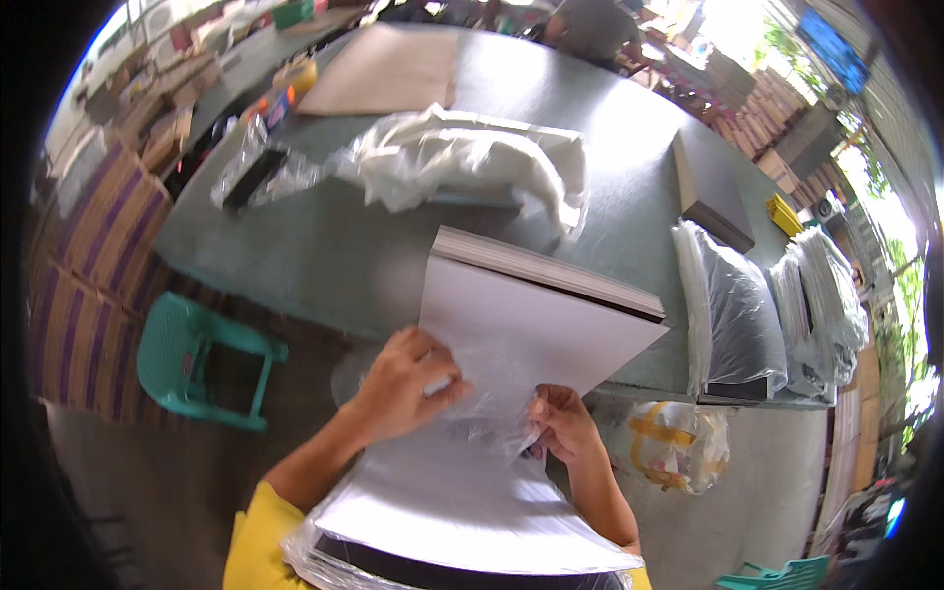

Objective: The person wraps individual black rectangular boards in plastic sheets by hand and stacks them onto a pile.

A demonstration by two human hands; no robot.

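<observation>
In front of me a large white board (536, 310) lies on a thick stack of boards (551, 267), at the near edge of the table. Clear plastic film (492, 388) spreads over its lower part. My right hand (562, 423) pinches the film between thumb and fingers. To its left, my left hand (411, 382) hovers over the film's edge with curled fingers, thumb apart, and nothing visible in it. Close to my body a white sheet (442, 501) with a black lower edge sits in a clear plastic bag (315, 556).
The green table (324, 246) bears crumpled plastic bags (462, 157), brown cardboard (383, 69), a dark flat box (713, 187) and plastic-wrapped dark packages (737, 305). Left stands a green stool (197, 354) beside stacked cartons (98, 226). A taped plastic bundle (678, 442) lies below the table edge.
</observation>
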